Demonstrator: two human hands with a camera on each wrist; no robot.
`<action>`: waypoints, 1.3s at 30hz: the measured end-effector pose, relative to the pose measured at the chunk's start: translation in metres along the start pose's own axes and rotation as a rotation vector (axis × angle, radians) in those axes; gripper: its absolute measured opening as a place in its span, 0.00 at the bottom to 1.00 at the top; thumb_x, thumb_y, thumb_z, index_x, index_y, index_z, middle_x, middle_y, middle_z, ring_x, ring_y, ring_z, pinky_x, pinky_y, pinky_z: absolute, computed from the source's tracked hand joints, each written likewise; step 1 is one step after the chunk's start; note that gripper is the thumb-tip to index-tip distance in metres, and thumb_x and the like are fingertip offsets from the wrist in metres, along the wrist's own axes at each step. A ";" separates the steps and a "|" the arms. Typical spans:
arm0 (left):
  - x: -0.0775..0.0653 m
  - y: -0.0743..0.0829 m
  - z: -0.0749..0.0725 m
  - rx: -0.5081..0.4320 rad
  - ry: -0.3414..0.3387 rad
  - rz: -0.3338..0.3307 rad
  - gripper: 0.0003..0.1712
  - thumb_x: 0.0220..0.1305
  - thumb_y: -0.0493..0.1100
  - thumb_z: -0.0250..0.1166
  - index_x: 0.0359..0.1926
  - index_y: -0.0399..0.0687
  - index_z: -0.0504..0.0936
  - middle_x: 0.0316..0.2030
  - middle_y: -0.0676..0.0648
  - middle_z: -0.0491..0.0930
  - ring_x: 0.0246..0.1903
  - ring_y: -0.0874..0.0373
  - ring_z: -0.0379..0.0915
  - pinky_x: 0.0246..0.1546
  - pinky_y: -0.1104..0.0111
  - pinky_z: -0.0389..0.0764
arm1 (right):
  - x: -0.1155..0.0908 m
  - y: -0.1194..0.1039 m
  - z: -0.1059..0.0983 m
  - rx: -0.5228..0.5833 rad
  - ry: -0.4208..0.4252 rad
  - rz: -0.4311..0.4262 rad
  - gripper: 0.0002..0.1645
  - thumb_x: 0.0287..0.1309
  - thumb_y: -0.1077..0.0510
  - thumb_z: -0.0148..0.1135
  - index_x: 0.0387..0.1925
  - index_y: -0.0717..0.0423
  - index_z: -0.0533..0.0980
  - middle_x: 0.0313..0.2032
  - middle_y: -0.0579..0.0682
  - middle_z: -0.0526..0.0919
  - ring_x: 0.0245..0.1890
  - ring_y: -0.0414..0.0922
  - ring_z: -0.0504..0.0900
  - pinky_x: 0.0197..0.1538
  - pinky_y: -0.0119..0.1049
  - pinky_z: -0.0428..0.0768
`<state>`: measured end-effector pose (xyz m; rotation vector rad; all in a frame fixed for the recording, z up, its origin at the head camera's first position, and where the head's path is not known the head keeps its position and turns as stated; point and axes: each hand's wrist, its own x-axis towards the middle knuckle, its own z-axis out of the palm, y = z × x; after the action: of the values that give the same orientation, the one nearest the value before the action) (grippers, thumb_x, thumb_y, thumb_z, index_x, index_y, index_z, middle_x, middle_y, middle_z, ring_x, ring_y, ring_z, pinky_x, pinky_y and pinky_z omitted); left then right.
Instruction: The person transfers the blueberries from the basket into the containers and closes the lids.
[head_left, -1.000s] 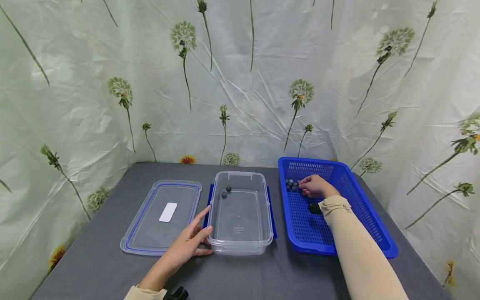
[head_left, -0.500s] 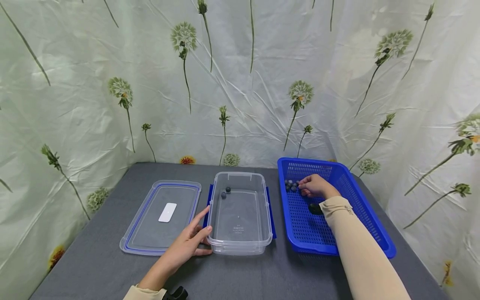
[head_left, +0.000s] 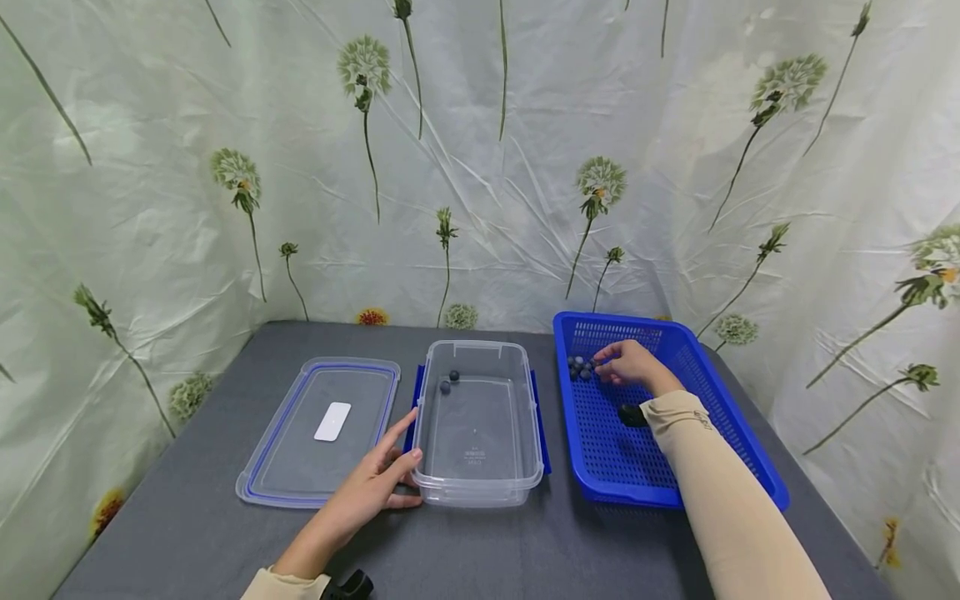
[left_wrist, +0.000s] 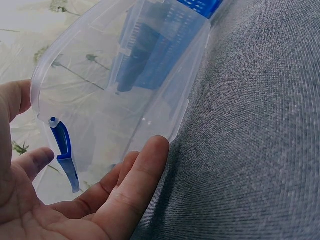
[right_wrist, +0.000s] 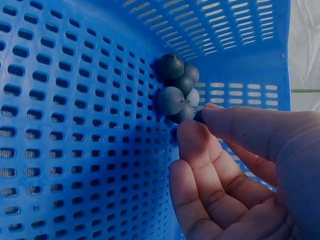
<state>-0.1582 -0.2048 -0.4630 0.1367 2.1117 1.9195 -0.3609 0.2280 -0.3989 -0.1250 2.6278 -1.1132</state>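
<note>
In the head view my right hand (head_left: 628,363) is inside the blue basket (head_left: 611,479), at a small cluster of blueberries (head_left: 581,367) by its left wall. The right wrist view shows thumb and forefinger pinching a dark blueberry (right_wrist: 199,116), mostly hidden by the fingertips, right beside several other blueberries (right_wrist: 171,101). My left hand (head_left: 367,482) rests against the left side of a clear plastic container (head_left: 480,433), its fingers spread and fairly straight. Two blueberries (head_left: 446,387) lie near the container's far left corner. A blue side clip (left_wrist: 62,142) hangs between the left hand's fingers.
Left of the container lies its clear lid (head_left: 300,467) with a blue seal and a white label (head_left: 332,422). Everything stands on a grey cloth-covered table (head_left: 480,550). A flower-printed curtain (head_left: 495,208) hangs behind and at both sides.
My right hand has risen slightly beside the blueberry cluster. The left hand stays at the container, and the two blueberries in it have not moved. The head view has shifted a little.
</note>
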 end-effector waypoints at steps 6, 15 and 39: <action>0.000 0.001 0.000 -0.002 -0.003 0.003 0.41 0.84 0.51 0.58 0.87 0.68 0.48 0.56 0.30 0.72 0.46 0.50 0.79 0.50 0.51 0.92 | -0.001 -0.006 0.001 0.000 0.012 -0.051 0.19 0.72 0.68 0.62 0.59 0.76 0.77 0.31 0.51 0.89 0.26 0.35 0.80 0.29 0.27 0.79; -0.001 0.003 0.000 -0.002 0.003 0.001 0.41 0.84 0.50 0.58 0.87 0.67 0.49 0.56 0.30 0.73 0.46 0.49 0.78 0.49 0.52 0.92 | -0.002 -0.017 0.002 0.007 0.028 -0.093 0.19 0.75 0.65 0.62 0.60 0.76 0.78 0.36 0.56 0.90 0.30 0.35 0.84 0.31 0.27 0.80; 0.000 0.003 0.000 0.010 -0.006 0.016 0.41 0.84 0.49 0.57 0.87 0.66 0.48 0.55 0.29 0.73 0.45 0.50 0.79 0.49 0.51 0.92 | -0.007 -0.060 0.002 0.045 0.005 -0.191 0.21 0.79 0.59 0.60 0.64 0.70 0.77 0.43 0.61 0.88 0.42 0.46 0.88 0.52 0.42 0.88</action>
<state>-0.1584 -0.2047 -0.4603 0.1621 2.1227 1.9157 -0.3553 0.1864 -0.3555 -0.3709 2.6368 -1.2338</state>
